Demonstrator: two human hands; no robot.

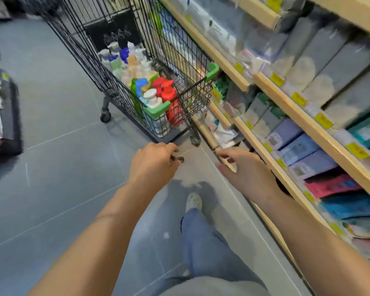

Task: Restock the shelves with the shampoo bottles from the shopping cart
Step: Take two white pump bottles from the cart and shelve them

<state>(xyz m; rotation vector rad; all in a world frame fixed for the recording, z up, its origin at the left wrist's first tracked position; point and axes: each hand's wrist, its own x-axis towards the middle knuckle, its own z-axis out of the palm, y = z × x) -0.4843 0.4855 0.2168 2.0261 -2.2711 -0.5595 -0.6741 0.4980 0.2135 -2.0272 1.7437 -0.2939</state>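
Left hand (153, 162): fingers curling loosely, holding nothing.
Right hand (242, 167): fingers spreading, holding nothing.
Shampoo bottles (152, 88): sitting in shopping cart (107, 82), beyond both hands.
Shelves (286, 133): running beside right hand.

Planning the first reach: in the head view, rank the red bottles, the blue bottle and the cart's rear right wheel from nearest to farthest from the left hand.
Measured from the left hand:
1. Rear right wheel, on the floor just ahead and to the right.
2. Red bottles, in the cart's near end, above the wheel.
3. Blue bottle, deep in the cart, toward its far end.
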